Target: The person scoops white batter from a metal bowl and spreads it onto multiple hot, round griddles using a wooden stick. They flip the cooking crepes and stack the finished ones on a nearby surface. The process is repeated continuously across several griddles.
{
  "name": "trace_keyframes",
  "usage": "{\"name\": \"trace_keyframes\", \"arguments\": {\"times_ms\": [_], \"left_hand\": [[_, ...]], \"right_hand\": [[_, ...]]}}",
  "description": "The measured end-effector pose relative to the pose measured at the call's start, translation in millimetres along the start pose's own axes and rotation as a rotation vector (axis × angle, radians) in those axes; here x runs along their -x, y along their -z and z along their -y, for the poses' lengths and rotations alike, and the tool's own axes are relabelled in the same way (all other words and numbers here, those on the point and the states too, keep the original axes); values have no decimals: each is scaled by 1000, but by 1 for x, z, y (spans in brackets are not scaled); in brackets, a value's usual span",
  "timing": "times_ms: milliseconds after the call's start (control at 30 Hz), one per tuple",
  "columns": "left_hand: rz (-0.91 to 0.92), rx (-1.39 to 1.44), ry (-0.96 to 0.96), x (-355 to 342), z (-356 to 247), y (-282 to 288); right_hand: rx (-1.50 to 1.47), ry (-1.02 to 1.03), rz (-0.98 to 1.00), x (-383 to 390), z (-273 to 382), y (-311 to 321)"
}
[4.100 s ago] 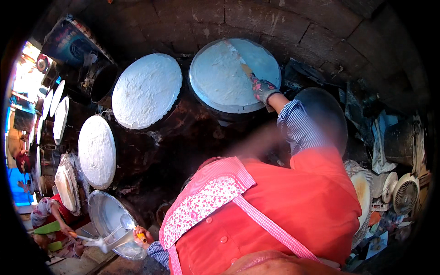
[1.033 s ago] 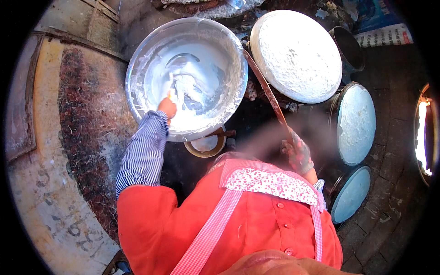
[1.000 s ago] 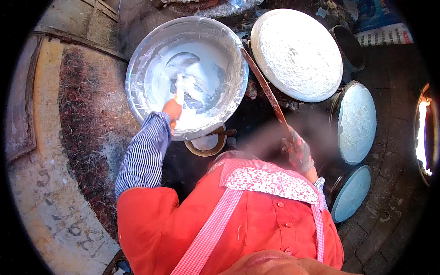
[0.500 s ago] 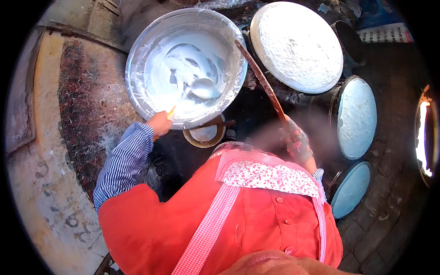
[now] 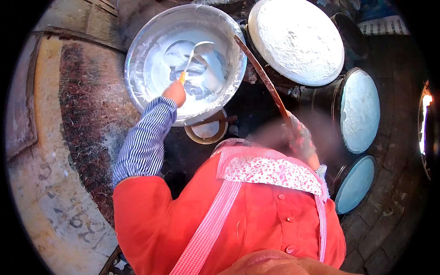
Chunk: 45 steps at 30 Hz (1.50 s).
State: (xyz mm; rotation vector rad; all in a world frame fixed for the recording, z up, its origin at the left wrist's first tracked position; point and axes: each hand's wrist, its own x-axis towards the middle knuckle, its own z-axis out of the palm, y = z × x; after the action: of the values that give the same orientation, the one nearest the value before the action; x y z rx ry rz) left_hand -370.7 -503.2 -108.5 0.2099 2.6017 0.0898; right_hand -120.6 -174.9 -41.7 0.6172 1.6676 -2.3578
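My left hand (image 5: pixel 174 94) is closed on the yellow handle of a metal ladle (image 5: pixel 206 59), whose bowl is in the white batter inside a large metal basin (image 5: pixel 132 68). My right hand (image 5: pixel 299 137), in a patterned glove, grips a long dark wooden stick (image 5: pixel 263 78) that slants up to the basin's right rim. Beside the stick lies a round griddle coated white (image 5: pixel 295 39). Two more white-coated rounds (image 5: pixel 360 110) (image 5: pixel 354 183) stand at my right. A smaller round vessel (image 5: pixel 205 130) shows under the basin's near edge.
A stained board (image 5: pixel 50 197) runs along my left. A dark drum (image 5: pixel 348 32) stands behind the rounds at the upper right. A dark brick surface (image 5: pixel 385 220) lies at the far right, with a bright opening (image 5: pixel 425 114) at the edge.
Since four seconds ago the view has turned from griddles and my outstretched right arm to the basin. In the last half second my left hand moved forward and right, stirring the ladle through the batter.
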Motion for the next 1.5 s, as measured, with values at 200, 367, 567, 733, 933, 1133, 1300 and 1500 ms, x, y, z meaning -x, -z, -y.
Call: {"name": "trace_keyframes", "arguments": {"times_ms": [200,367,567,733,933,1133,1300,1500], "left_hand": [[240,-175,-67,43,40,9],[432,202,50,64,80,13],[749,862,381,73,34,6],[195,188,51,27,-14,0],[214,-112,-53,42,-7,29],[725,200,118,58,59,26],[1335,1459,452,34,76,-23],[1356,1845,397,36,51,-45]], "right_hand": [[637,238,-21,-6,-6,9],[583,72,-39,-7,20,3],[111,-98,-79,-9,21,5],[817,117,-55,-23,16,-1],[237,-55,-25,-33,26,-4],[1463,338,66,-67,66,4],[1988,311,312,-98,159,-27],[2284,355,490,-129,188,-132]]}}
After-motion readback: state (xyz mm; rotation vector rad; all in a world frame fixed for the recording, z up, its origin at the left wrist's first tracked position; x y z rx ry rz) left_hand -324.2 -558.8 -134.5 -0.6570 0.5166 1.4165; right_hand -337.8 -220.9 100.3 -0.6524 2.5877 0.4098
